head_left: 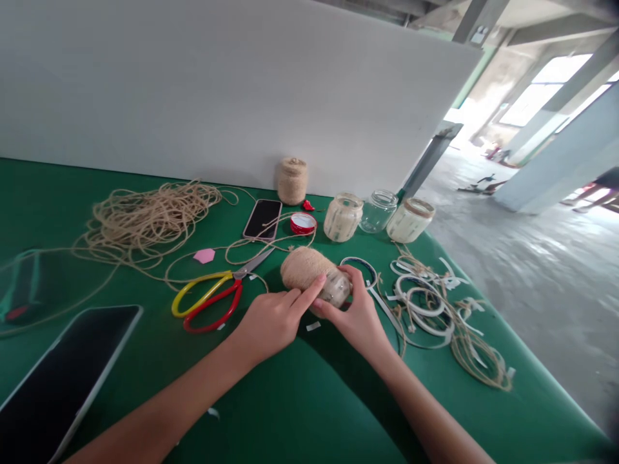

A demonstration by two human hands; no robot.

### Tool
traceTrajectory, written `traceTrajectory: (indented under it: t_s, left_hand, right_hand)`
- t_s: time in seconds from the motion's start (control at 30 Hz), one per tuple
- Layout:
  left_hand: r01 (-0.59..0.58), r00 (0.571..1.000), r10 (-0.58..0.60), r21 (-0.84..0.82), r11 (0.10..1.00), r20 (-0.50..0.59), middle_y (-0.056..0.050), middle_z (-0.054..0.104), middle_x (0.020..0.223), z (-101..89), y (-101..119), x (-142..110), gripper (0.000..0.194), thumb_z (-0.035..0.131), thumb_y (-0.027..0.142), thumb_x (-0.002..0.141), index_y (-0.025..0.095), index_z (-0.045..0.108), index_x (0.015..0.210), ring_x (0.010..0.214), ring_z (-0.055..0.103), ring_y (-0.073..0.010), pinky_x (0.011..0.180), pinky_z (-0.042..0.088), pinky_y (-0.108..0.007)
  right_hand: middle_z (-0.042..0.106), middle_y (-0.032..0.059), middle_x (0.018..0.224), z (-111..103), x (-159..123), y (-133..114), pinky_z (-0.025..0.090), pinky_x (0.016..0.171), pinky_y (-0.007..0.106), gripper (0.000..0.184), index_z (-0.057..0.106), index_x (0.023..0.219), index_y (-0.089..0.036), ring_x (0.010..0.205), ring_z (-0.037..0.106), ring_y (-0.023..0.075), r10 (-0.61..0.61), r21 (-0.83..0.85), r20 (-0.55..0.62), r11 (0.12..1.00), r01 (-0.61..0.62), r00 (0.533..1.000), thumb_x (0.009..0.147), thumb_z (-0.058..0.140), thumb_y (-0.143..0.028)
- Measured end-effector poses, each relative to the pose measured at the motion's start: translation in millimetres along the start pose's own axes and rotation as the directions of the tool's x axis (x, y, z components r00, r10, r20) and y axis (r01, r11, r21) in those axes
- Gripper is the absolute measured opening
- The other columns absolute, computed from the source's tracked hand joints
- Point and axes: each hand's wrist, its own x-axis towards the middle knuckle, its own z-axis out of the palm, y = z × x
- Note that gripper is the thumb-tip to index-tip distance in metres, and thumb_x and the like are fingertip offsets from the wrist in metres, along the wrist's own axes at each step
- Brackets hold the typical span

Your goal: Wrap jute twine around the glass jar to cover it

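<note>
A glass jar [314, 274] lies on its side on the green table [300, 399], most of it wrapped in jute twine. My right hand [356, 312] grips the jar's bare glass end, fingers curled round it. My left hand [273, 317] rests on the wrapped part, forefinger stretched out and pressing the twine, the other fingers curled. A strand of twine runs from the jar toward the loose twine pile [149, 216] at the left.
Red-and-yellow scissors [213, 293] lie left of the jar. Behind are a phone [262, 218], a red lid [304, 223], a wrapped jar [292, 180] and three glass jars [377, 216]. Tape backing strips and twine scraps [435, 309] lie right. A tablet [58, 380] lies front left.
</note>
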Motion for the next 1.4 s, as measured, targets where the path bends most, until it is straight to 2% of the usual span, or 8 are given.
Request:
traceTrajectory:
  t_s: [0.1,0.2,0.27,0.43,0.6,0.87,1.27,1.4]
  left_hand:
    - [0.01,1.0,-0.01,0.015,1.0,0.005,0.0,0.058,0.07,0.5,0.6,-0.7,0.054,0.033,0.009,0.085,0.017,0.022,0.137,0.055,0.054,-0.0124,0.048,0.043,-0.022]
    - [0.027,0.999,-0.027,0.016,1.0,0.021,0.0,0.057,0.07,0.4,1.8,-1.7,0.055,0.035,0.009,0.084,0.017,0.022,0.137,0.055,0.053,-0.0122,0.048,0.042,-0.022]
    - [0.026,0.999,-0.027,0.039,0.999,0.027,0.001,0.056,0.068,-0.8,1.5,-1.2,0.056,0.036,0.007,0.082,0.017,0.024,0.136,0.055,0.052,-0.0121,0.047,0.042,-0.022]
    - [-0.031,0.999,0.028,0.216,0.976,0.018,0.003,0.049,0.063,-7.5,-6.4,3.1,0.061,0.036,0.003,0.079,0.02,0.026,0.137,0.048,0.047,-0.0113,0.042,0.035,-0.023]
    - [-0.051,0.999,0.051,0.271,0.961,0.007,0.004,0.048,0.064,-11.6,-13.9,4.6,0.063,0.039,0.003,0.078,0.021,0.026,0.137,0.048,0.046,-0.0103,0.043,0.035,-0.023]
    - [-0.052,0.998,0.059,0.312,0.949,-0.012,0.002,0.049,0.063,-8.2,-5.5,4.3,0.06,0.038,0.004,0.079,0.017,0.026,0.137,0.048,0.047,-0.0119,0.043,0.036,-0.025]
    - [-0.045,0.999,0.046,0.093,0.995,-0.012,0.0,0.056,0.066,-9.3,1.4,1.3,0.052,0.036,0.008,0.083,0.011,0.027,0.134,0.05,0.05,-0.012,0.043,0.038,-0.022]
    - [-0.017,1.0,0.017,0.087,0.996,0.002,0.0,0.055,0.066,-11.3,3.8,0.6,0.052,0.035,0.007,0.082,0.011,0.028,0.133,0.051,0.052,-0.0131,0.043,0.04,-0.023]
  right_hand:
    - [0.053,0.0074,0.112,-0.1,-0.9,1.6,0.047,0.081,0.04,0.062,0.035,0.12,-0.024,0.1,0.054,0.0239,-0.052,-0.078,0.007,0.996,0.052,0.999,0.069,0.061,-0.05]
    - [0.039,0.0148,0.128,0.2,-2.6,3.5,0.04,0.092,0.05,0.084,0.028,0.127,-0.02,0.119,0.04,0.0316,-0.194,-0.254,-0.037,0.95,0.179,0.98,0.06,0.067,-0.053]
    - [0.035,0.0153,0.13,0.2,-3.4,3.9,0.041,0.091,0.05,0.089,0.026,0.128,-0.021,0.12,0.038,0.0324,-0.243,-0.286,-0.028,0.931,0.225,0.97,0.056,0.07,-0.049]
    - [0.044,0.0088,0.118,-0.6,-3.0,-0.7,0.047,0.083,0.044,0.07,0.033,0.119,-0.025,0.108,0.047,0.027,-0.179,-0.204,-0.012,0.964,0.173,0.984,0.06,0.068,-0.039]
    - [0.045,0.0071,0.117,-1.1,-2.2,-5.1,0.049,0.079,0.039,0.069,0.034,0.117,-0.025,0.105,0.049,0.0247,-0.115,-0.188,-0.009,0.976,0.112,0.993,0.059,0.069,-0.04]
    - [0.046,0.0074,0.114,0.5,-3.2,-3.7,0.048,0.078,0.042,0.068,0.035,0.116,-0.026,0.101,0.052,0.0258,-0.12,-0.15,-0.033,0.982,0.113,0.992,0.059,0.068,-0.04]
    - [0.047,0.007,0.112,0.2,-1.9,0.4,0.047,0.083,0.041,0.066,0.033,0.117,-0.025,0.1,0.052,0.0235,-0.1,-0.112,-0.015,0.989,0.098,0.995,0.063,0.066,-0.041]
    - [0.035,0.0135,0.127,0.0,-3.3,4.2,0.039,0.093,0.05,0.084,0.027,0.124,-0.022,0.118,0.039,0.0311,-0.224,-0.256,-0.024,0.943,0.211,0.974,0.056,0.07,-0.044]
